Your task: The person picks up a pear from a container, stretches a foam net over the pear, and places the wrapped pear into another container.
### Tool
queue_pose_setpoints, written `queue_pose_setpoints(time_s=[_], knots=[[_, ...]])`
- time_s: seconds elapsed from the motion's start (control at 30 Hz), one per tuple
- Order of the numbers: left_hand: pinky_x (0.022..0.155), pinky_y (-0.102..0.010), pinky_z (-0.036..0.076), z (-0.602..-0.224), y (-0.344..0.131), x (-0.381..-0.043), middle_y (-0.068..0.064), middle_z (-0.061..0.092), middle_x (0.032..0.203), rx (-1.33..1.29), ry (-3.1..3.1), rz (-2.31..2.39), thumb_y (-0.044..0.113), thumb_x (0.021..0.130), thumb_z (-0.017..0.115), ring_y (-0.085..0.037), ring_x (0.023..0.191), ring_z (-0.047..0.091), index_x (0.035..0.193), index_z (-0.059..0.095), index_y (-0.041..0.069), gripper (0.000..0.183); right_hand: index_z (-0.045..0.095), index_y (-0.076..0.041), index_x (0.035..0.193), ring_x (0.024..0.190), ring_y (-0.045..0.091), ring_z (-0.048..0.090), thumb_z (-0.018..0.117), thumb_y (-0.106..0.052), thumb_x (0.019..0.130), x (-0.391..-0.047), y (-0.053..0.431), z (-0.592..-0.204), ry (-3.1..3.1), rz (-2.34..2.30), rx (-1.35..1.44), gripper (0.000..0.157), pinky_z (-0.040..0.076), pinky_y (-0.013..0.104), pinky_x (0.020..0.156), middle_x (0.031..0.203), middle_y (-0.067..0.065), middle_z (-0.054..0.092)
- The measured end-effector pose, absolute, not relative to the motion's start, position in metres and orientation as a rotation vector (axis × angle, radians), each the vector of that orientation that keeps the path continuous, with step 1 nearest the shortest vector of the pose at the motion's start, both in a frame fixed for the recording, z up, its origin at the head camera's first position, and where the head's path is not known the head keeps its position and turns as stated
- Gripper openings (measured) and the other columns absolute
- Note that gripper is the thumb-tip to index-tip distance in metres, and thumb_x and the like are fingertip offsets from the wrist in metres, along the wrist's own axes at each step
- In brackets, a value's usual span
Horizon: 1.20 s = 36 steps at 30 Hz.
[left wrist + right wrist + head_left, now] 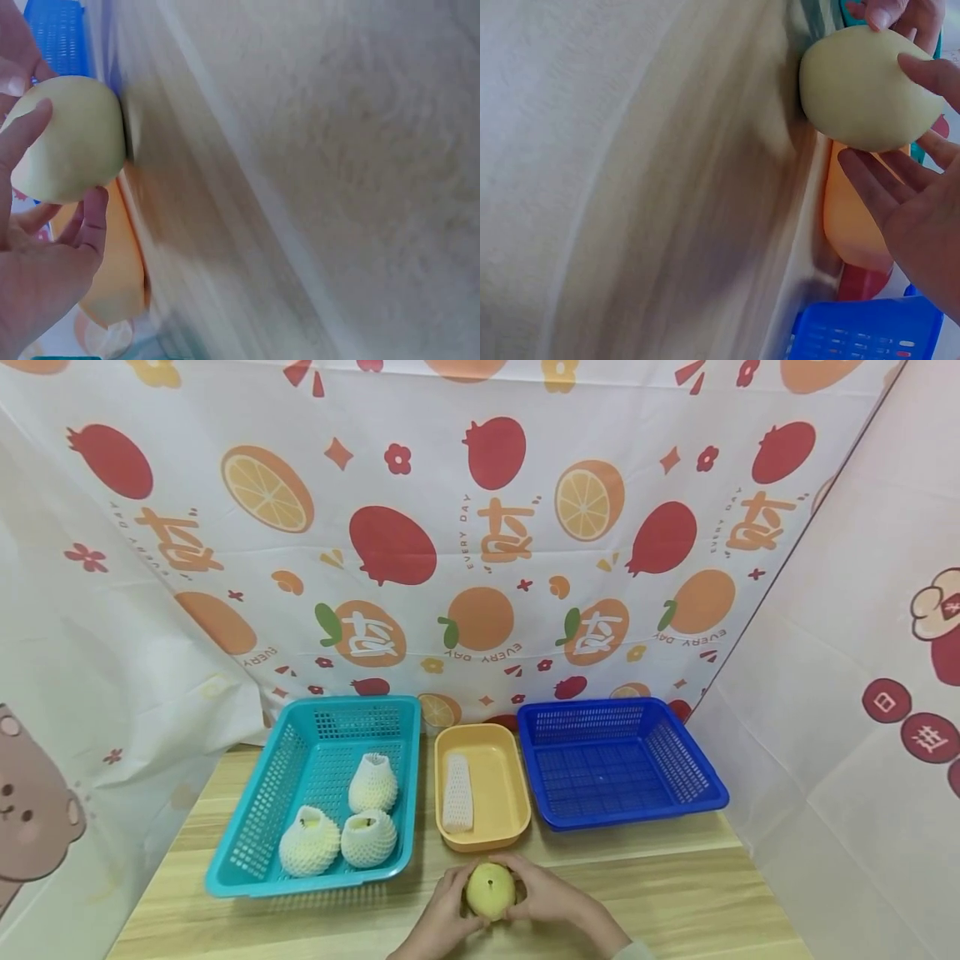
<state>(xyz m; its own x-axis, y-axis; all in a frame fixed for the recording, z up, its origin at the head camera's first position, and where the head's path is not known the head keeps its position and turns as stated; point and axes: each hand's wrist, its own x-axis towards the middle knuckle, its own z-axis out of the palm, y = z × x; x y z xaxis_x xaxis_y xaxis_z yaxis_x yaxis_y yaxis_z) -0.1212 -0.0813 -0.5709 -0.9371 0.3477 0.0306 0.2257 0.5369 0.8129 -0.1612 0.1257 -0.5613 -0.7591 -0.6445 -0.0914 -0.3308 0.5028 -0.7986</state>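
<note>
A bare yellow-green pear (491, 891), its short stem facing up, is at the table's front, just before the yellow tray. My left hand (444, 912) holds its left side, thumb and fingers curved around it. From the other side my right hand (546, 892) grips the same pear. Both wrist views show the pear (71, 139) between thumbs and fingertips, its underside at or just above the tabletop; I cannot tell which. An empty white foam net sleeve (457, 795) lies flattened inside the yellow tray (501, 839).
At left, a teal basket (300, 887) holds three fruits in white foam nets, one of them a netted fruit (372, 785) near its right wall. A blue basket (622, 817) with nothing in it stands right of the tray. Behind hangs a fruit-printed curtain (450, 443).
</note>
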Motion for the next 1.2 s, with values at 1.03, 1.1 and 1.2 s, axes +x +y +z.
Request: queue_pose_setpoints(time_s=[1.03,1.1,1.2], knots=[[0.090,-0.059,0.034,-0.577,-0.093,-0.123,-0.027,0.035,0.128,0.431,2.515,1.502,0.039,0.068,0.078,-0.045,0.116,0.038,0.134,0.030,-0.007,0.093,0.037,-0.014,0.138,0.119,0.030,0.042,0.070,-0.010,0.076,-0.166,0.133,-0.559,2.338,-1.170,-0.872,0.070,0.039,0.048,0.093,0.135,0.004,0.042],[0.091,-0.060,0.032,-0.576,-0.097,-0.124,-0.027,0.033,0.130,0.412,2.483,1.534,0.038,0.070,0.077,-0.045,0.117,0.037,0.135,0.027,-0.006,0.093,0.040,-0.011,0.135,0.119,0.033,0.043,0.067,-0.005,0.078,-0.169,0.134,-0.557,2.329,-1.212,-0.859,0.063,0.041,0.044,0.092,0.133,0.007,0.044],[0.092,-0.058,0.034,-0.574,-0.100,-0.127,-0.028,0.033,0.130,0.326,2.399,1.662,0.032,0.078,0.073,-0.045,0.116,0.038,0.136,0.024,-0.008,0.086,0.048,-0.010,0.127,0.114,0.028,0.047,0.058,0.003,0.081,-0.175,0.133,-0.552,2.324,-1.283,-0.823,0.049,0.043,0.034,0.091,0.126,0.007,0.051]])
